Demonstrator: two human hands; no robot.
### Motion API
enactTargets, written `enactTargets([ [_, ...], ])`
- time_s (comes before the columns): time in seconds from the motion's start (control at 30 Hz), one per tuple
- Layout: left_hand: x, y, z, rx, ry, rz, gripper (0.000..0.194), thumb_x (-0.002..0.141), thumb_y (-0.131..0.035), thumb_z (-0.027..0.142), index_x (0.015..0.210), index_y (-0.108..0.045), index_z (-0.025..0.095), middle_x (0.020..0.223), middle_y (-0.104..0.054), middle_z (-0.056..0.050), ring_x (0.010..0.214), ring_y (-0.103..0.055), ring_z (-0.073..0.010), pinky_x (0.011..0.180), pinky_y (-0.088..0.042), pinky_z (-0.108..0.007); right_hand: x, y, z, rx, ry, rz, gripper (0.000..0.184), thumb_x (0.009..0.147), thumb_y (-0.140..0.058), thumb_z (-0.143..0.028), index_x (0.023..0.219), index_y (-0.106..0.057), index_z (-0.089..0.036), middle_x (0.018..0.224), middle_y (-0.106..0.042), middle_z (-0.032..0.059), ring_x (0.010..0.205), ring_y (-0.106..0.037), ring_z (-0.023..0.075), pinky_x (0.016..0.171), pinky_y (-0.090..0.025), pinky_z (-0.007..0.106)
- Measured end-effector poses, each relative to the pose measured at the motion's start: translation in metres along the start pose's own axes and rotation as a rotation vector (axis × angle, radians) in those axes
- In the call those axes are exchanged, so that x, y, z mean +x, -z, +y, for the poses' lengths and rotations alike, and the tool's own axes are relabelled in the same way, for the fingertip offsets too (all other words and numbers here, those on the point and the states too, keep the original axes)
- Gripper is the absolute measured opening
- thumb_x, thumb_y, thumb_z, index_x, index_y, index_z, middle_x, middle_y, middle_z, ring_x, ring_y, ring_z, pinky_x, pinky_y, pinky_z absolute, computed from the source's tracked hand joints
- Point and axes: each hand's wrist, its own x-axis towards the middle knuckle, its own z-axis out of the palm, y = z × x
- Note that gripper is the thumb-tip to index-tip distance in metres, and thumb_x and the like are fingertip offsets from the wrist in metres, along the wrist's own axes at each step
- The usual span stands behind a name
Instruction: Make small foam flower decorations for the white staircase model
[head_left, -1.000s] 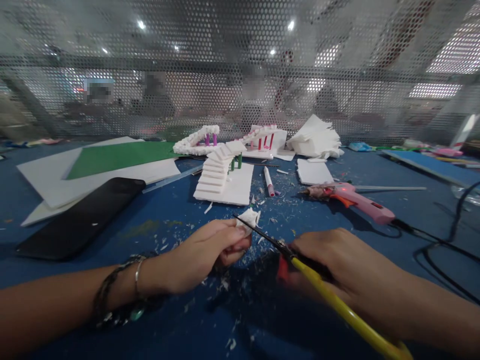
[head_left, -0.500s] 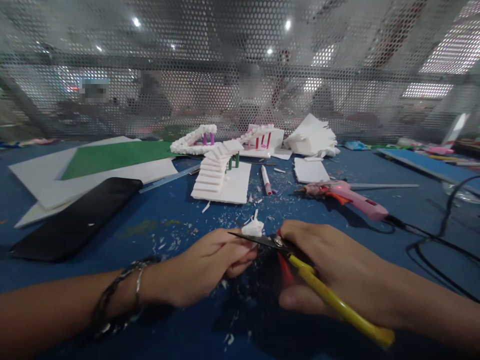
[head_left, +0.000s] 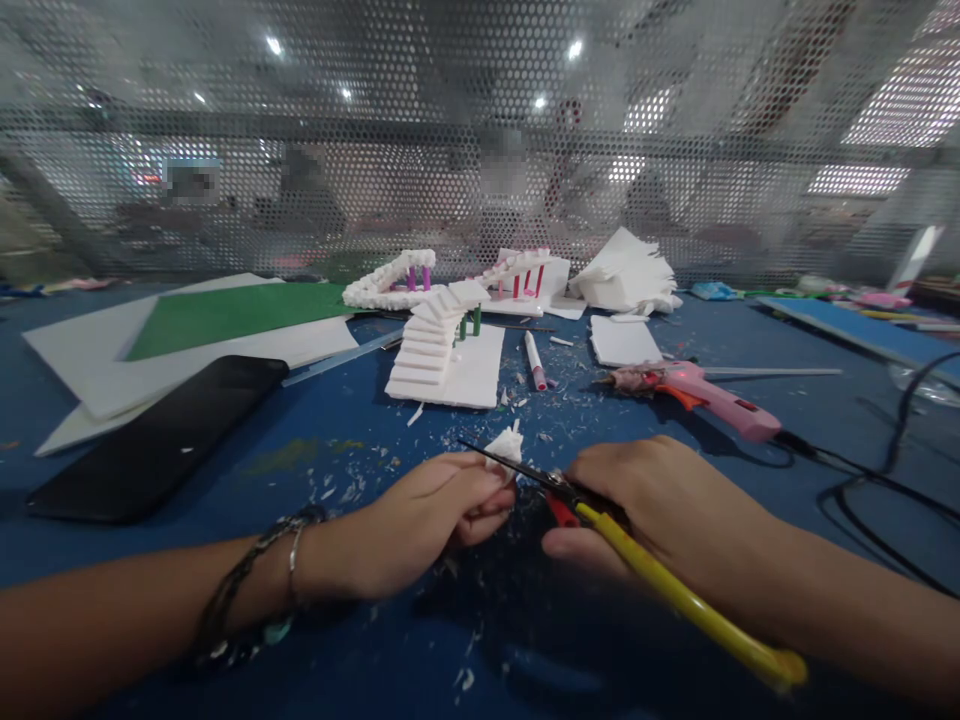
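My left hand [head_left: 439, 520] is closed, pinching a small white foam-like piece [head_left: 504, 446] between thumb and fingers. My right hand [head_left: 667, 530] grips scissors [head_left: 559, 487] with dark blades and yellow and red handles. The blades lie across the white piece, just above my left fingertips; whether they bite into it I cannot tell. Beyond my hands stands a small white staircase model [head_left: 431, 350] with green posts on a white base.
A pink glue gun [head_left: 720, 395] with a black cable lies at right. White squares [head_left: 624, 340], a marker [head_left: 535, 360] and scraps lie ahead. At left are a black phone-like slab [head_left: 161, 435] and a green sheet [head_left: 225, 315]. A perforated metal screen [head_left: 420, 120] closes the back.
The scissors' blades have risen slightly and now cross the white piece higher up. Right fingers and thumb have drawn closer together on the handles. My left hand keeps its pinch.
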Motion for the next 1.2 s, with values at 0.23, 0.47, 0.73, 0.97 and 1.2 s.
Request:
enactTargets([
  [0.23, 0.001, -0.001, -0.001, -0.026, 0.015, -0.017, 0.031, 0.079, -0.025, 0.018, 0.048, -0.023, 0.019, 0.043, -0.021, 0.008, 0.040, -0.015, -0.0082, 0.040, -0.018, -0.021, -0.001, 0.000, -0.001, 0.012, -0.027, -0.032, 0.057, 0.077, -0.026, -0.063, 0.058, -0.052, -0.016, 0.055, -0.055, 0.0043, 0.047, -0.046, 0.0133, 0.045, -0.026, 0.025],
  [0.47, -0.003, -0.006, 0.011, 0.206, -0.019, -0.035, 0.017, 0.070, -0.033, 0.026, 0.054, -0.032, 0.021, 0.055, -0.035, 0.003, 0.053, -0.035, -0.0111, 0.051, -0.033, -0.020, -0.004, 0.004, -0.005, 0.124, 0.008, -0.052, 0.051, 0.065, -0.044, -0.066, 0.071, -0.051, -0.016, 0.070, -0.053, 0.0049, 0.058, -0.050, 0.0171, 0.052, -0.036, 0.028],
  [0.73, -0.003, -0.007, 0.012, 0.277, -0.015, 0.011, 0.021, 0.071, -0.029, 0.030, 0.051, -0.028, 0.021, 0.053, -0.034, 0.003, 0.053, -0.034, -0.0123, 0.053, -0.034, -0.021, 0.002, -0.003, -0.007, 0.019, -0.070, 0.003, 0.061, 0.062, -0.034, -0.074, 0.067, -0.056, -0.017, 0.063, -0.056, 0.0051, 0.056, -0.053, 0.0205, 0.049, -0.032, 0.029],
  [0.97, 0.000, -0.007, 0.010, 0.246, -0.014, 0.026, 0.029, 0.076, -0.025, 0.025, 0.048, -0.025, 0.020, 0.048, -0.029, 0.005, 0.048, -0.029, -0.0106, 0.050, -0.031, -0.021, 0.003, -0.002, -0.007, 0.014, -0.102, -0.009, 0.060, 0.064, -0.032, -0.074, 0.058, -0.053, -0.017, 0.056, -0.056, 0.0050, 0.049, -0.049, 0.0170, 0.046, -0.028, 0.026],
  [1.2, 0.000, -0.007, 0.009, 0.187, 0.019, 0.002, 0.033, 0.080, -0.022, 0.021, 0.047, -0.024, 0.020, 0.046, -0.025, 0.006, 0.044, -0.024, -0.0097, 0.045, -0.027, -0.021, 0.004, -0.002, -0.004, 0.045, -0.071, -0.024, 0.058, 0.071, -0.030, -0.067, 0.058, -0.053, -0.015, 0.056, -0.056, 0.0061, 0.049, -0.048, 0.0151, 0.048, -0.029, 0.026],
])
